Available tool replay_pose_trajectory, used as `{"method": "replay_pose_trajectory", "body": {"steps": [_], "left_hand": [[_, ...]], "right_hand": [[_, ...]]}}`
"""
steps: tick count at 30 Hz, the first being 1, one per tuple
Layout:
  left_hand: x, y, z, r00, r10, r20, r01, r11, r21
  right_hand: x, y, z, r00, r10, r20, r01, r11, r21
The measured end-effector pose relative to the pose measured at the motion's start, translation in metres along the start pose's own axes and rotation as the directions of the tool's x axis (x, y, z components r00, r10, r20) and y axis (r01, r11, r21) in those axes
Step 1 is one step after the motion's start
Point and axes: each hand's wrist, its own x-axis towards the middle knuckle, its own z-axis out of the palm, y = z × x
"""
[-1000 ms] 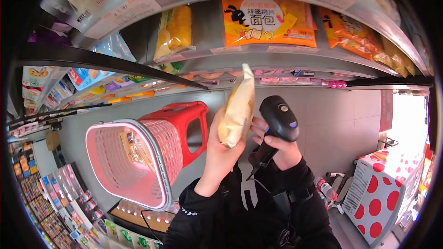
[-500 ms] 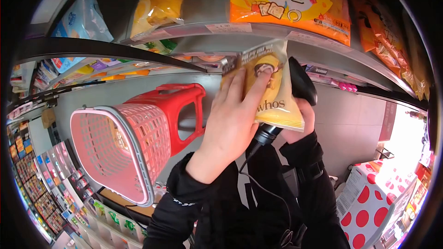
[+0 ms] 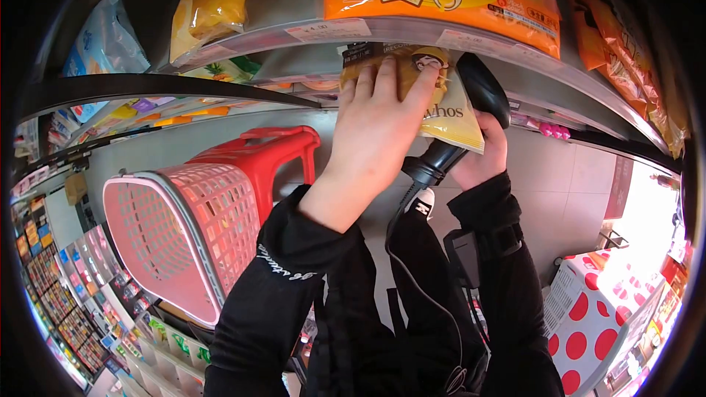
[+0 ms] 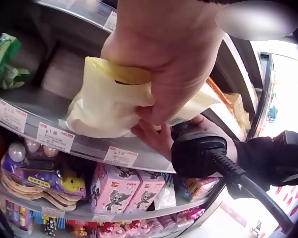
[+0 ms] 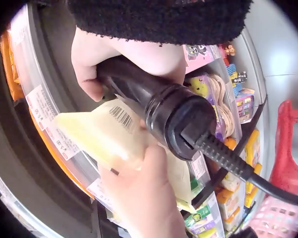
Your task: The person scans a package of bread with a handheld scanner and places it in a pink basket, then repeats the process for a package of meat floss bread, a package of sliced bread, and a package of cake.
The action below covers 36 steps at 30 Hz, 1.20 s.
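Beneath the front edge of a grey metal upper shelf [image 3: 412, 31], we see a bare left hand [image 3: 379, 117] gripping a pale yellow plastic packet [image 3: 454, 123] with dark lettering, its fingers spread across the printed front and its thumb pressed to the plain back. We find the bare right hand [image 3: 485, 158], also below the shelf, curled firmly round the handle of a black plastic handheld scanner [image 3: 483, 88], whose rounded head stands just beside the packet; we cannot tell whether the two touch. From the right wrist, we make out a black-striped barcode [image 5: 121, 117] on the packet's back, near the scanner's handle. A thin black cable [image 3: 423, 294] trails down from the scanner, away from the shelf, in front of the person's dark clothing.

On the shelf itself we see a broad orange plastic bag [image 3: 441, 1] with printed bread slices and, toward its left end, a clear bag of yellow food [image 3: 218, 1]. Below the shelf to the left, we spot a pink plastic lattice basket [image 3: 228, 206] beside a red plastic stool [image 3: 257, 154]; below it to the right, a white box with red dots [image 3: 588, 323].
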Motion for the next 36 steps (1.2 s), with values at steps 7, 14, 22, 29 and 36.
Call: {"method": "replay_pose_trajectory", "body": {"steps": [7,14,22,29,36], "left_hand": [[0.006,0.022,0.009,0.995,0.093,-0.029,-0.085,0.973,0.214],[0.027,0.007,0.03,0.979,0.199,-0.037,-0.187,0.961,0.206],[0.027,0.007,0.057,0.991,0.084,-0.105,-0.065,0.983,0.17],[-0.034,-0.003,0.043,0.87,-0.351,-0.345,0.22,0.904,-0.366],[-0.029,-0.021,0.053,0.843,-0.538,-0.03,0.296,0.508,-0.809]], "right_hand": [[-0.016,-0.01,0.002,0.984,-0.166,-0.065,0.153,0.974,-0.168],[-0.002,-0.03,0.0,0.989,-0.143,-0.041,0.13,0.966,-0.222],[-0.022,-0.046,-0.009,0.995,-0.088,-0.044,0.066,0.931,-0.36],[-0.03,-0.045,-0.014,0.984,-0.176,-0.023,0.143,0.862,-0.487],[-0.033,-0.042,-0.006,0.97,-0.234,0.066,0.219,0.72,-0.658]]}}
